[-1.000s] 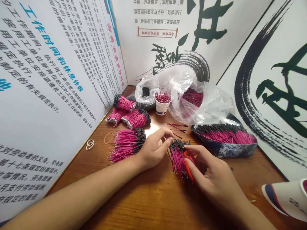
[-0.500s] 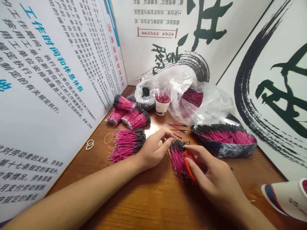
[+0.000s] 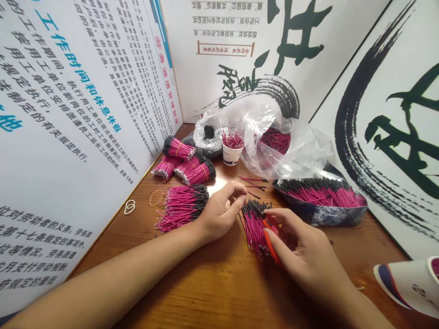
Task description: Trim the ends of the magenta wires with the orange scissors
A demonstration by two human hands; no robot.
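Note:
My right hand (image 3: 302,246) is closed around a pair of red-handled pliers (image 3: 271,244), whose dark narrow jaws reach over the black ends of a wire pile. That pile of short magenta wires with black ends (image 3: 255,233) lies between my hands. To its left, my left hand (image 3: 222,210) has thumb and forefinger pinched together near the pile's upper edge. What is in the pinch, if anything, is too small to make out. Beside the left wrist a second heap of the same wires (image 3: 181,205) is laid out, partly hidden behind the hand.
Behind are banded wire bundles (image 3: 195,169), a paper cup of wires (image 3: 233,153) and a clear plastic bag (image 3: 295,151). A dark tray (image 3: 322,217) of wires stands at right; another cup (image 3: 404,283) lies tipped nearer. Rubber bands (image 3: 129,207) sit by the left panel.
The pliers' red handles have shifted slightly in my right hand and look a little more spread. My left hand stays nearly in place, still pinched.

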